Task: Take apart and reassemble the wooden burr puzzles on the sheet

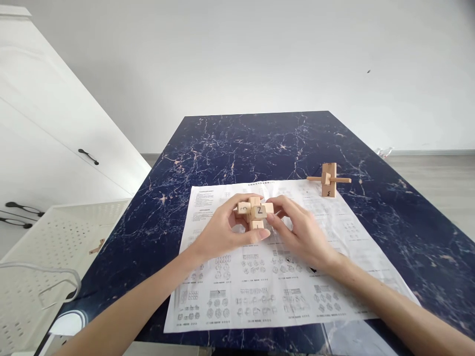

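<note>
Between my hands is a wooden burr puzzle (259, 212) of interlocking blocks, with the handwritten numbers 1, 2 and 3 showing on block faces. My left hand (226, 227) grips it, thumb along the lower block and fingers behind the top. At its right side, my right hand (297, 225) pinches a block end between thumb and fingers. Beneath both hands lies a white instruction sheet (226, 316) printed with small puzzle diagrams. The far side of the puzzle is hidden.
A second wooden puzzle (328, 180), a flat piece crossed by a thin rod, sits at the sheet's upper right corner. The sheet covers part of a dark blue marbled table (241, 143). White cabinets (67, 123) and a perforated white basket (33, 277) stand on the left.
</note>
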`<state>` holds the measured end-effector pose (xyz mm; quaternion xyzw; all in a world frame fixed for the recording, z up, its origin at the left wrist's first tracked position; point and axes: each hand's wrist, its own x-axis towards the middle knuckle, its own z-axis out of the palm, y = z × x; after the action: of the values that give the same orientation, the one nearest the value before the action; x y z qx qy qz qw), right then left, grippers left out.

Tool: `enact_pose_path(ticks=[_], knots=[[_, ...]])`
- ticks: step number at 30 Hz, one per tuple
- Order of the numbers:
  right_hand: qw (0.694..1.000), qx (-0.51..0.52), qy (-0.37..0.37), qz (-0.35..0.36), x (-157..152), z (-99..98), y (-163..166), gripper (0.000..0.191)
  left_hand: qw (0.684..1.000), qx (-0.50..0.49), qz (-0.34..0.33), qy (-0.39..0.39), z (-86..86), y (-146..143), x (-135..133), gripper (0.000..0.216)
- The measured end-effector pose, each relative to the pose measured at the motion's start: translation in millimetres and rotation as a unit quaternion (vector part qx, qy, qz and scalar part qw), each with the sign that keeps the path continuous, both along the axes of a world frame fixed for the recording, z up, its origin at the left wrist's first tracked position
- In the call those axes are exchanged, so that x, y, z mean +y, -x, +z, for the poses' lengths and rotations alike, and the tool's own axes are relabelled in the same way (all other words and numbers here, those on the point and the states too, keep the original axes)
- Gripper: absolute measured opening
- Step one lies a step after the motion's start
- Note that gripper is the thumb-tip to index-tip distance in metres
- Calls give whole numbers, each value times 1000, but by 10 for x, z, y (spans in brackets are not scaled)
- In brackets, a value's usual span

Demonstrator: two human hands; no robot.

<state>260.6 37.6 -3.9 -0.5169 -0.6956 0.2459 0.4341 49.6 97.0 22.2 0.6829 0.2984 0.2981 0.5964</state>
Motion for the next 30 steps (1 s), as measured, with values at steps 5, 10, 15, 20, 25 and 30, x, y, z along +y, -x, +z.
enact_pose_path(ticks=[5,10,15,20,25,30], knots=[[997,44,41,55,-23,47,-26,53,999,2,-30,-36,-20,25,20,54],[985,107,110,78,-53,46,10,56,994,34,-26,-100,-24,19,22,35],[986,95,118,74,-49,18,18,53,995,79,-32,-42,-17,6,4,36],[980,89,159,78,-31,49,26,44,996,61,-60,6,-58,10,-2,50],[942,246,221,58,16,44,18,49,995,40,-50,71,-90,11,6,65],[800,530,277,-41,163,-10,-114,35,995,81,27,57,-53,16,35,67]])
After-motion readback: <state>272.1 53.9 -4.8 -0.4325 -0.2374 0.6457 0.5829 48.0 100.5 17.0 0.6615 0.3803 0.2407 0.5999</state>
